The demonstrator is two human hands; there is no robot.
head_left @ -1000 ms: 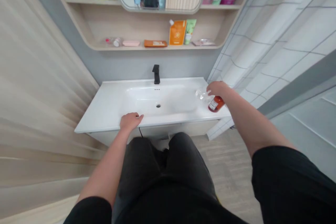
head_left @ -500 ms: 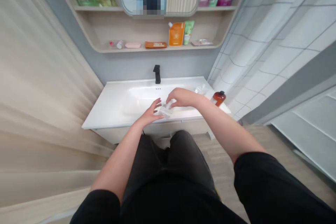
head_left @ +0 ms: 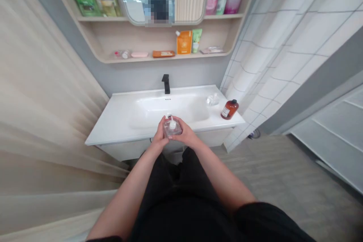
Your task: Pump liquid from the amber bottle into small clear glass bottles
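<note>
Between my two hands I hold a clear pump bottle [head_left: 172, 130] with a white pump head, upright over the front edge of the sink [head_left: 141, 115]. My left hand [head_left: 161, 134] is closed around its left side. Wrapped round the right side is my right hand [head_left: 185, 133]. Over on the counter's right end stands a brown bottle [head_left: 230, 109] with a black cap and a white label. A clear plastic item [head_left: 212, 99] lies behind it, its kind hard to make out.
A black faucet [head_left: 166, 84] rises at the back of the sink. Above, a wall shelf [head_left: 136, 59] carries an orange pouch [head_left: 184, 42], a green tube [head_left: 196, 41], a pink bar-shaped item [head_left: 140, 55] and several bottles. A mirror [head_left: 133, 0] hangs over it.
My right hand has come from the counter's right end to the middle with the clear pump bottle. My left hand has left the sink edge and closed on the bottle too.
</note>
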